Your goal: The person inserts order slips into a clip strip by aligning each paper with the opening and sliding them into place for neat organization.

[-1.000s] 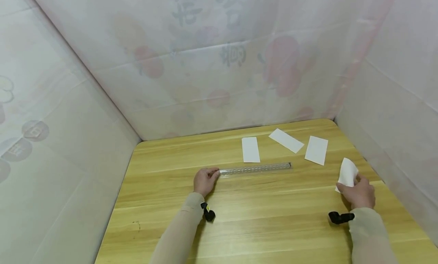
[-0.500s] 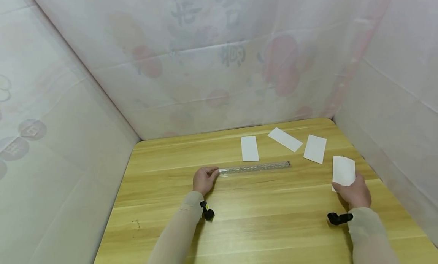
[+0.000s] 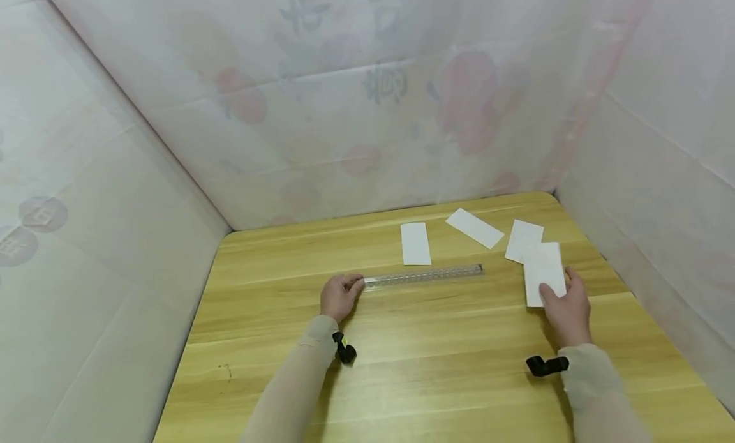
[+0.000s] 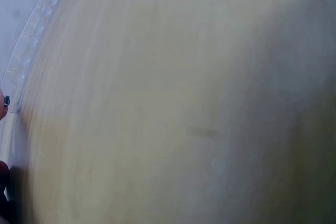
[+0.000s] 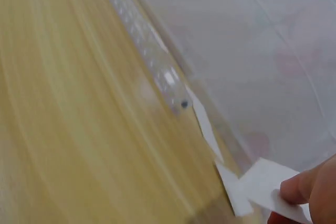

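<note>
Pale, faintly printed fabric walls [image 3: 344,130] enclose the wood-grain table [image 3: 436,379] before you. Your left hand [image 3: 340,297] pinches the left end of a clear patterned strip [image 3: 425,276], which stretches rightward over the wood. Behind that strip lies an upright card [image 3: 416,244], then a slanted card [image 3: 475,228], then a third card [image 3: 522,237]. Rightmost, your right hand [image 3: 568,312] pinches a white sheet [image 3: 543,267], its upper corner overlapping the third card in the head view.

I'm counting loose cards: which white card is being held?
The white card pinched in the right hand; the other three cards lie flat on the table, untouched by either hand.
</note>
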Demonstrator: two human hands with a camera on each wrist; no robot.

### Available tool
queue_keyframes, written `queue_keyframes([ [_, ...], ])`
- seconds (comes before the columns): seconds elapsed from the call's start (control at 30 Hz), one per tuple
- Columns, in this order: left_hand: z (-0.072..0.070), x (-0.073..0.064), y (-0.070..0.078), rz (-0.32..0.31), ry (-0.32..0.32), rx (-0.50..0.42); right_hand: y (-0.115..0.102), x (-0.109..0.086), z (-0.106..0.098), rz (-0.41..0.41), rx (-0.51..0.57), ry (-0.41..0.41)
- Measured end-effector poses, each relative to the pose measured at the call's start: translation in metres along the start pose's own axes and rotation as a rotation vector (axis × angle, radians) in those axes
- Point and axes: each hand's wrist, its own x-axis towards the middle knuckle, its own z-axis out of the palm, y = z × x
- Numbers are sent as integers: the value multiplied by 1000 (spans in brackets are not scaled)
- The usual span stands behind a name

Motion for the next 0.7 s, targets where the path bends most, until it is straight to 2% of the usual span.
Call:
queue_keyframes([
  [0.2,1,-1,-1,-4,6,2,-20,-10,16,-139,39,-40],
  [0.37,2,-3,3,0,7,6,-24,-13,34,-218,64,-54],
  [0.53,2,-5,5,7,-29,-6,-21,-18,53,-227,46,-111],
  [0.7,-2,1,3,-15,-112,-40,-21,-23,67,-232,21,-176],
])
